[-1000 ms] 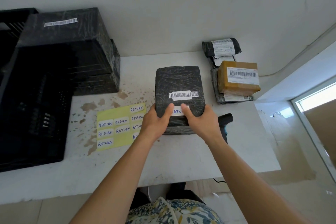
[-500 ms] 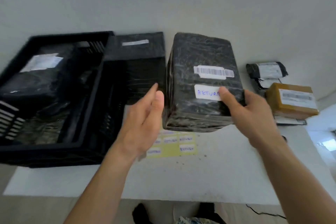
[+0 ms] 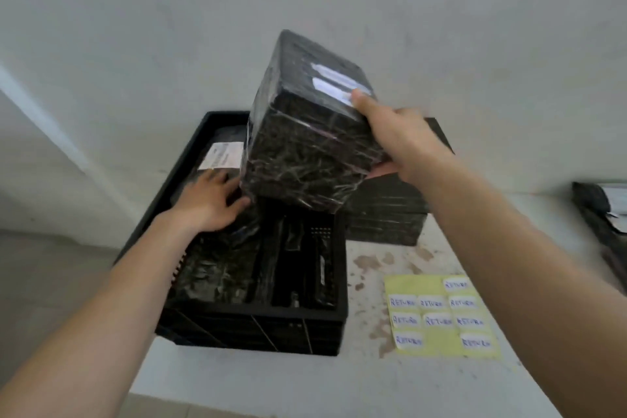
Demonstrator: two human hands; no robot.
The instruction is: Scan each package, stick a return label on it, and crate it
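Package [image 3: 305, 153] gripped by right hand [image 3: 403, 139] (tilted), left hand [image 3: 208, 204] flat in crate [image 3: 258, 326]

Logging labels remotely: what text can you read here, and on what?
"RETURN": handwritten on each white sticker on the yellow sheet.
Held package: two white labels, blurred, unreadable.
Package in the crate: white label, print too small.

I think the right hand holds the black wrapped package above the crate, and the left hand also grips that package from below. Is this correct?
Not entirely. In the head view the right hand does hold the black wrapped package above the crate, but the left hand does not grip it. That hand is down inside the crate, resting with spread fingers on a package lying there.
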